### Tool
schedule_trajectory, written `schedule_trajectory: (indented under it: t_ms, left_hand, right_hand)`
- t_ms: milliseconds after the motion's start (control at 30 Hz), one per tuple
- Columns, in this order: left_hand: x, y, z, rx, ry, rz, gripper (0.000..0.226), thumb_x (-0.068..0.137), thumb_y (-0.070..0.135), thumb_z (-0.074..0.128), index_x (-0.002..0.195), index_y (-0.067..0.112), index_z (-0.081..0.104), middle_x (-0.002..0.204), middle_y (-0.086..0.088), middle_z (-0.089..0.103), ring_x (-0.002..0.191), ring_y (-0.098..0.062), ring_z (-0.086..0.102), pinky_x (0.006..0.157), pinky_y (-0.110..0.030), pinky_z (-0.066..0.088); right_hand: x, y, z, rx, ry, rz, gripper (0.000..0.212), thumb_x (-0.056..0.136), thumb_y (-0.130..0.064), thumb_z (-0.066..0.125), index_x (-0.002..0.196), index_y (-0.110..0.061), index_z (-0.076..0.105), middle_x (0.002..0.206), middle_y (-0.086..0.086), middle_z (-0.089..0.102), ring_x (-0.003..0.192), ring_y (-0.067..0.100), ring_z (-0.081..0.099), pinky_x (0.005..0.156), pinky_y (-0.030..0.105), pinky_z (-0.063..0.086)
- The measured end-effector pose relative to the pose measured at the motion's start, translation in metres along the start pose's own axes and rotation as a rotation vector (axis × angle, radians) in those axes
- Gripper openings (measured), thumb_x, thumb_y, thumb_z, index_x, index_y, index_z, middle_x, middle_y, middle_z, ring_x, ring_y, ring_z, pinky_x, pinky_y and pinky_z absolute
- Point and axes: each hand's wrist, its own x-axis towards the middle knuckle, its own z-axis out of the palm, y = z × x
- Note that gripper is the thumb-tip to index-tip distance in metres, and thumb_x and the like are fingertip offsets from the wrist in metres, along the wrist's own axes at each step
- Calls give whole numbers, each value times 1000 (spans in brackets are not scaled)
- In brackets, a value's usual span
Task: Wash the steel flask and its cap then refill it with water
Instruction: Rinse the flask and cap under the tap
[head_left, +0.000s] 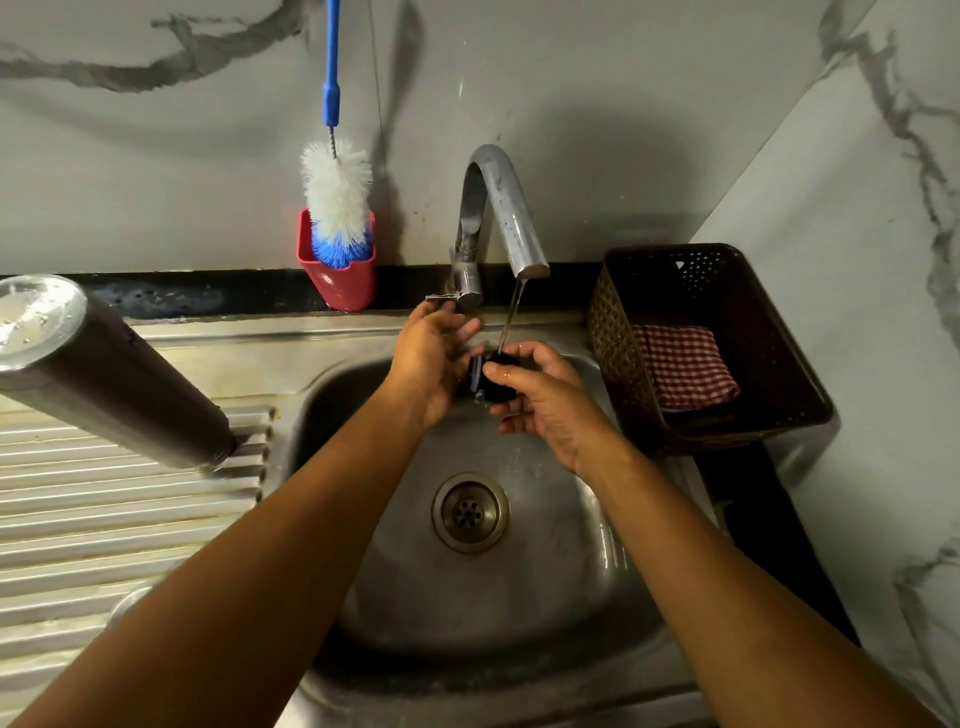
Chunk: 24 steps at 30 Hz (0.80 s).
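Being rinsed under the tap, the cap is gripped by the right hand, the left hand open beside it. Light, rigid, likely slippery: best pinched at its rim. The flask is stood on the worktop.

— Where's the flask?
— I see it on the drainboard, left of the sink.
— And the cap?
— Over the sink, under the tap. Basket sits right, cloth in it; brush behind, in a cup.
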Motion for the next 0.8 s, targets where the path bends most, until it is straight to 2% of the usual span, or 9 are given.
schedule_trajectory:
  t_ms: [133, 233, 300, 367, 400, 467, 567, 667, 800]
  left_hand:
    - [-10, -6, -1, 122, -74, 125, 69, 98, -13, 41, 153, 29, 45, 146, 6, 56, 125, -21, 62, 102, -40, 55]
    - [-7, -3, 1, 481, -161, 226, 88, 95, -17, 38, 162, 39, 30, 156, -2, 44, 138, -22, 52, 105, -44, 56]
    - [-5, 8, 1, 712, -193, 257, 92, 94, -19, 40, 164, 39, 25, 165, -3, 31, 138, -19, 50, 96, -38, 61]
    - [-7, 19, -2, 717, -213, 239, 87, 98, -16, 42, 164, 39, 26, 162, 3, 34, 121, -10, 59, 89, -32, 60]
    - [-9, 20, -5, 644, -210, 214, 82, 101, -11, 44, 164, 38, 26, 157, 4, 40, 118, -9, 61, 91, -31, 58]
    - [-14, 16, -13, 476, -127, 120, 69, 107, 2, 48, 164, 34, 27, 146, 2, 54, 127, -21, 61, 100, -38, 54]
    - [-29, 3, -26, 430, -56, -85, 40, 110, 26, 50, 149, 22, 54, 132, -10, 69, 127, -33, 64, 96, -44, 55]
    - [-49, -3, -39, 499, -88, -214, 40, 110, 41, 46, 135, 17, 64, 133, -10, 68, 122, -30, 64, 102, -48, 54]
    - [-73, 10, -43, 534, -91, -188, 35, 108, 43, 49, 125, 18, 67, 129, -10, 70, 119, -29, 66, 106, -49, 52]
  right_hand:
    - [-3, -1, 0, -14, 28, -71, 30, 88, -20, 78, 114, -22, 63, 111, 13, 73, 76, 22, 69, 59, 33, 58]
    - [-5, -2, -1, -62, 46, -112, 33, 87, -17, 79, 116, -23, 63, 112, 7, 73, 78, 20, 70, 64, 34, 59]
    - [-4, -4, -2, -94, 57, -131, 36, 87, -14, 79, 118, -22, 62, 114, 7, 72, 79, 19, 70, 65, 33, 59]
    - [-5, -6, -3, -119, 60, -147, 36, 86, -14, 79, 117, -23, 63, 115, 8, 71, 78, 18, 70, 64, 32, 59]
    - [-7, -7, -4, -144, 59, -161, 35, 86, -14, 79, 116, -25, 63, 116, 8, 70, 78, 17, 70, 63, 31, 59]
    - [-9, -10, -7, -229, 41, -205, 35, 86, -18, 79, 114, -30, 63, 118, 8, 68, 81, 18, 71, 62, 30, 58]
    - [-19, -19, -14, -375, -34, -250, 42, 85, -22, 80, 120, -36, 62, 122, 3, 64, 97, 21, 71, 63, 28, 57]
    - [-38, -36, -18, -475, -99, -308, 44, 84, -19, 81, 123, -33, 64, 124, -2, 62, 106, 20, 68, 64, 28, 60]
    - [-70, -71, -19, -508, -109, -373, 42, 84, -15, 81, 121, -30, 66, 120, -3, 60, 103, 19, 68, 70, 35, 64]
